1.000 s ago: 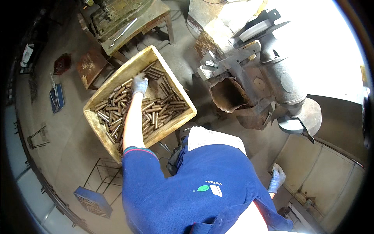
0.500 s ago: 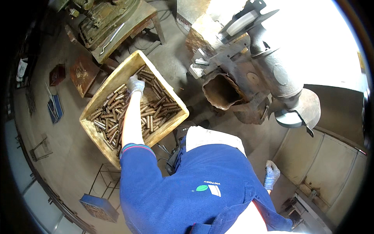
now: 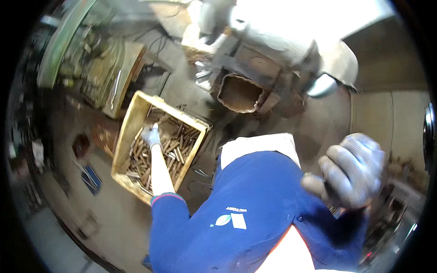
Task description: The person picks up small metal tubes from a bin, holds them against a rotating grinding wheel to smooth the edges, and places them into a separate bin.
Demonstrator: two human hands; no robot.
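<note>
The left hand (image 3: pixel 150 135) covers some rods (image 3: pixel 169 148) in the crate (image 3: pixel 129 132), so its grip is unclear. At four o'clock the right hand (image 3: pixel 349 170) is motion-blurred, its contents untellable.

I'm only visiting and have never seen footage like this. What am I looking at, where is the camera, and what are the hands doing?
No robot here: a person wears a wide fisheye camera on the head, looking down, so edges bend. The blue work shirt is their own. Their gloved left hand reaches into a yellow crate on the floor, full of short rusty metal rods; whether its grip has closed on one is too small to tell. The gloved right hand is raised near the camera, blurred. Beyond stands a grey machine with a rusty square opening.
</note>
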